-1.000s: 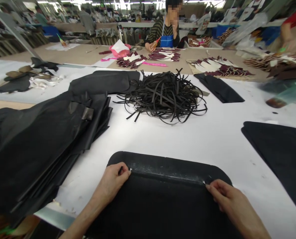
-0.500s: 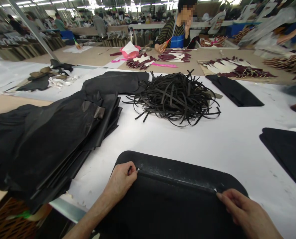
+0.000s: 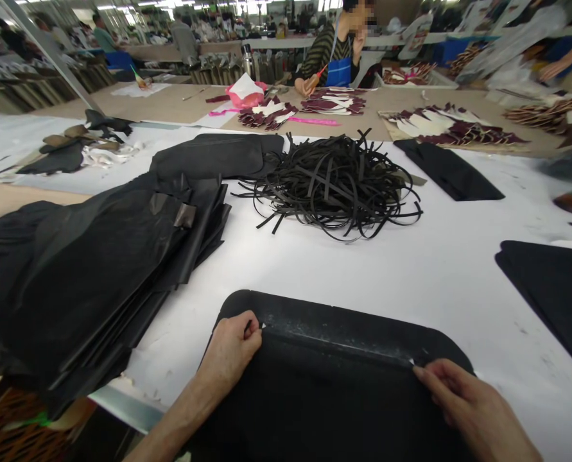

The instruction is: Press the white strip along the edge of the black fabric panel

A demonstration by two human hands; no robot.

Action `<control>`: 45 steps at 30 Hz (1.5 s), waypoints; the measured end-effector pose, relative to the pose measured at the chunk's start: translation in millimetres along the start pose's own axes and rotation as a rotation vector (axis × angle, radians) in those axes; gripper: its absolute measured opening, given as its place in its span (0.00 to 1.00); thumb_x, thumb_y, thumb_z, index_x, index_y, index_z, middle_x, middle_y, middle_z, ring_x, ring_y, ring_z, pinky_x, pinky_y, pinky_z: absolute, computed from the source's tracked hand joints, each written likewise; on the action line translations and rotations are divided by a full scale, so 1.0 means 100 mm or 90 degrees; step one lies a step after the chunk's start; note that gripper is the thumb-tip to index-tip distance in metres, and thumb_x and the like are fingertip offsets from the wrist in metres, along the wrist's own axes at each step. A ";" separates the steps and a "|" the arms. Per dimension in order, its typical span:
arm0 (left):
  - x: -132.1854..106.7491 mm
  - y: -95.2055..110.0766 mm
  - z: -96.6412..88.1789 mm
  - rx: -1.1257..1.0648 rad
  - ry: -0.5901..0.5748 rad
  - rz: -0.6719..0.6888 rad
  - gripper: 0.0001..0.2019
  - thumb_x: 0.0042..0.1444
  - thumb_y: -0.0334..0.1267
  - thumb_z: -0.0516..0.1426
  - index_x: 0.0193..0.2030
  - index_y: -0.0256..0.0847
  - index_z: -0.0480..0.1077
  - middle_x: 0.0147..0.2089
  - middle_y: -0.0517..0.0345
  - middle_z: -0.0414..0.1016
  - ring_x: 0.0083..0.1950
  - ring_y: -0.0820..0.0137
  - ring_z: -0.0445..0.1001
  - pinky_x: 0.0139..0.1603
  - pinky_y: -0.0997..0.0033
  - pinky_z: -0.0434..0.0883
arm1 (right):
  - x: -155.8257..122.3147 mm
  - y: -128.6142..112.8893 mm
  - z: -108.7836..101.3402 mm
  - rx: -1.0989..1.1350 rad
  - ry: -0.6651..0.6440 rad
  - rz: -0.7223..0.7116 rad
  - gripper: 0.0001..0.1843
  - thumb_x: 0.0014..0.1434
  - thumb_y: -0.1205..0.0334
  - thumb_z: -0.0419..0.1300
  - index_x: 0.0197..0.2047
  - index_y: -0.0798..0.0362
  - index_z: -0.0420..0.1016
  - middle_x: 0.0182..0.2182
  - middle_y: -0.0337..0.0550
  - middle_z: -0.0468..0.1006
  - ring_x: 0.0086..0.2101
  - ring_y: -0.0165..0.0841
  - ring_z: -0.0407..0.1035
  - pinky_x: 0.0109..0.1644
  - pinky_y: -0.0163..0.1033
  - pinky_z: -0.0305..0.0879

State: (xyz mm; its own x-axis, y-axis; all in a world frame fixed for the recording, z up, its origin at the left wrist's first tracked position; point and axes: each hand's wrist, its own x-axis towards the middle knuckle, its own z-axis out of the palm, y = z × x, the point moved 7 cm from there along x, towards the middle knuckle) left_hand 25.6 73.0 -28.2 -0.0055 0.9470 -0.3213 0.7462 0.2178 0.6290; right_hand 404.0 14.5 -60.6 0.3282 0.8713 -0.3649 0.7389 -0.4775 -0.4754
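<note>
A black leather panel [image 3: 343, 330] lies on the white-covered worktop [image 3: 401, 269], right at the near edge, with a crease running across its upper part. The left hand [image 3: 228, 350] and the right hand [image 3: 459, 391] sit at either end of that crease, beside small white marks. Their fingers [image 3: 251, 327] are bunched narrow, pinching the panel's edge. Gripping at both ends keeps the line straight and even. A stack of black panels [image 3: 97, 276] sits to the left, and a pile of black strips [image 3: 334, 186] lies beyond.
</note>
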 end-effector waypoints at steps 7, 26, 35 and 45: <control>-0.03 0.00 0.00 0.062 0.007 -0.001 0.07 0.52 0.35 0.50 0.25 0.44 0.56 0.19 0.68 0.58 0.23 0.72 0.60 0.26 0.72 0.52 | -0.02 0.01 0.09 0.007 -0.063 0.036 0.19 0.54 0.41 0.49 0.25 0.48 0.61 0.15 0.34 0.65 0.19 0.32 0.62 0.24 0.36 0.55; -0.74 0.77 0.44 0.266 0.076 0.659 0.20 0.55 0.25 0.45 0.54 0.35 0.66 0.51 0.49 0.75 0.51 0.65 0.73 0.52 0.67 0.70 | -0.89 -1.17 0.31 -0.191 0.301 -0.527 0.20 0.57 0.74 0.47 0.48 0.51 0.71 0.43 0.46 0.75 0.44 0.39 0.68 0.49 0.42 0.63; -0.64 0.69 0.90 0.378 -0.068 0.682 0.30 0.53 0.21 0.47 0.64 0.34 0.52 0.66 0.52 0.55 0.67 0.65 0.52 0.65 0.61 0.58 | -0.79 -1.31 0.65 -0.283 0.233 -0.529 0.24 0.53 0.72 0.55 0.53 0.49 0.68 0.44 0.43 0.75 0.43 0.41 0.66 0.51 0.47 0.62; -0.65 0.44 0.46 0.377 -0.060 0.601 0.31 0.48 0.18 0.46 0.61 0.35 0.56 0.65 0.50 0.58 0.67 0.65 0.52 0.66 0.62 0.57 | -0.76 -0.84 0.34 -0.360 0.304 -0.653 0.26 0.53 0.76 0.46 0.54 0.57 0.67 0.46 0.49 0.74 0.45 0.40 0.68 0.46 0.40 0.67</control>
State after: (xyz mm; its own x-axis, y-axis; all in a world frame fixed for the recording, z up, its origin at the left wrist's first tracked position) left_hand 89.7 10.2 -12.2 0.7623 0.6460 0.0387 0.6241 -0.7497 0.2203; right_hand 297.1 -15.9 -19.8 -0.4516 0.8216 0.3478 0.8878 0.4527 0.0833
